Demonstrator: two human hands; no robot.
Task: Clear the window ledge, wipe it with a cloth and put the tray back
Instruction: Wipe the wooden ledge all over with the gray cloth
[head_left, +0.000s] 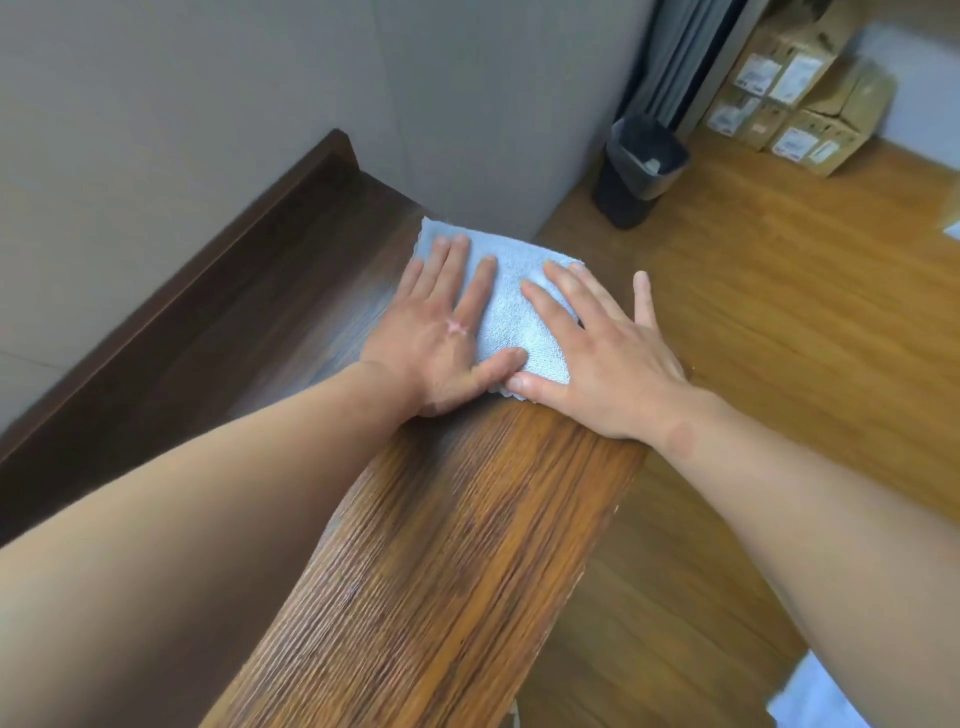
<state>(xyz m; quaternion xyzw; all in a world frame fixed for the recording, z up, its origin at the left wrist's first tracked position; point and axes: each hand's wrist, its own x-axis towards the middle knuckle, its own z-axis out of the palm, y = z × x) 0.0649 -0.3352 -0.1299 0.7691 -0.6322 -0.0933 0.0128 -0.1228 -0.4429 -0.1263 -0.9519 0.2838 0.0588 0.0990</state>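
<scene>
Wiping stage, seen from above. Your left hand and right hand both lie flat, fingers spread wide, pressing a folded pale-blue cloth onto the wooden window ledge; neither hand grips anything. The cloth sits at the far end of the ledge, close to the wall corner, with your right little finger reaching past the ledge's outer edge. No objects stand on the visible ledge, so the clearing step appears done. Wiping is under way; how much of the surface is already covered cannot be judged. The tray is not in view, so returning it is still to do. A dark bin stands on the floor beyond the ledge's far end.
</scene>
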